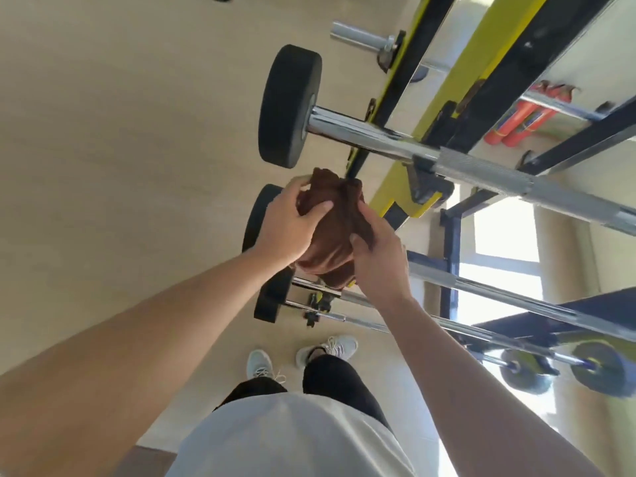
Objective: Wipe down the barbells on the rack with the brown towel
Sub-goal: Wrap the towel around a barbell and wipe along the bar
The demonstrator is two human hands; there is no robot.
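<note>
Towel (327, 242), brown and bunched, sits between both hands in the middle of the view, in front of the barbell rack (481, 63). The left hand (287, 225) curls over its upper left side, fingers wrapped onto the cloth and thumb pressed into the top. The right hand (378, 259) grips its right edge, thumb and fingers pinching a fold. The towel covers the near end of one barbell, whose black end weight (256, 215) shows just behind the left hand; whether the cloth touches the bar itself cannot be told.

Four barbells can be counted on the yellow-and-black rack. The top barbell (481, 166) lies above the towel, with a chrome knurled shaft and one black round weight (289, 105) at its left end. Below the hands, two thinner chrome bars (481, 287) run toward the right, one black weight (272, 301) visible at their left ends. At lower right sit two grey disc weights (599, 370), blurred. One bare steel peg (361, 37) sticks out near the rack's top.

Behind the rack lean red cylinders (516, 122), their number unclear. The floor (120, 132) is pale wood. Two white sneakers (327, 349), black trousers and a white shirt (292, 438) show at the bottom.
</note>
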